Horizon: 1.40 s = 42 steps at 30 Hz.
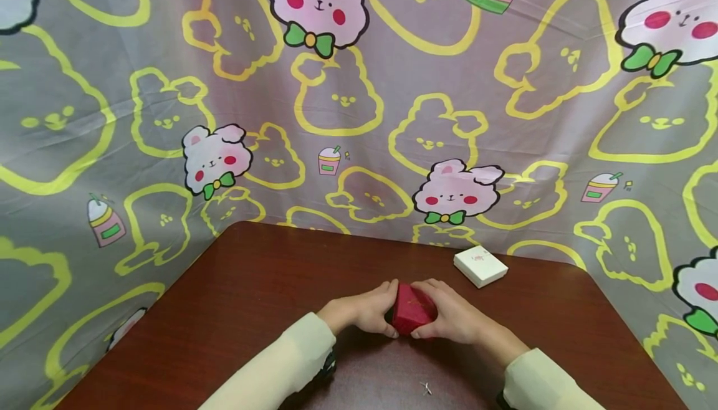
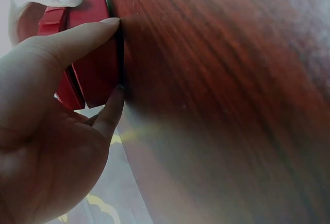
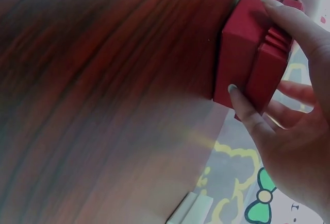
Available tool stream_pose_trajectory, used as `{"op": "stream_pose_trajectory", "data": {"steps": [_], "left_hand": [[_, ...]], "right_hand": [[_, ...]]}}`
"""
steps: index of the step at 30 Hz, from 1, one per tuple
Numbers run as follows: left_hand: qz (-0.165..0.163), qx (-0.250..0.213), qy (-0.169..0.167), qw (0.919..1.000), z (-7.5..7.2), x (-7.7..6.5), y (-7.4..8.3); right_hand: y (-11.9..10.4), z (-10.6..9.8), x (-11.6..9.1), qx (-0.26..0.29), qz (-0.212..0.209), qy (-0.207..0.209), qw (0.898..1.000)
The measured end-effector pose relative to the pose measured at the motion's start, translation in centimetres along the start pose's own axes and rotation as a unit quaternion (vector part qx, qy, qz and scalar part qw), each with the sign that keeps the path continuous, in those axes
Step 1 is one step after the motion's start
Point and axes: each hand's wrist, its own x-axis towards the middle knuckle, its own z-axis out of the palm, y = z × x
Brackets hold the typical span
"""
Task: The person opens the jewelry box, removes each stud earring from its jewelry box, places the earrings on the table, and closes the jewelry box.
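Both hands hold a small red box [image 1: 412, 311] low over the table, one at each side. In the left wrist view, the left hand [image 1: 368, 311] has its thumb and a finger on the sides of the red box [image 2: 98, 54], and a dark seam parts a narrower section from the main body. The right hand [image 1: 455, 315] has its thumb and fingers spread around the other side. Folded ridges show along the edge of the red box [image 3: 240, 44] in the right wrist view.
A white box [image 1: 480, 265] with a small print on top lies at the back right of the brown table [image 1: 269, 266]. Near the front lies a tiny pale twisted piece [image 1: 426, 388]. A patterned curtain [image 1: 359, 148] hangs around the table's far sides.
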Motion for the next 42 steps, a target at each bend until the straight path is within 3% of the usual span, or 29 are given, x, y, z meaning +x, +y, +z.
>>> {"op": "stream_pose_trajectory", "data": {"steps": [28, 42], "left_hand": [[0.021, -0.038, -0.001, 0.9991, -0.4, 0.3, -0.5], [-0.010, -0.021, -0.002, 0.9997, -0.3, 0.4, -0.4]], "right_hand": [[0.6, 0.0, -0.2, 0.046, -0.011, 0.009, 0.999], [0.8, -1.1, -0.7, 0.003, 0.001, 0.021, 1.000]]}}
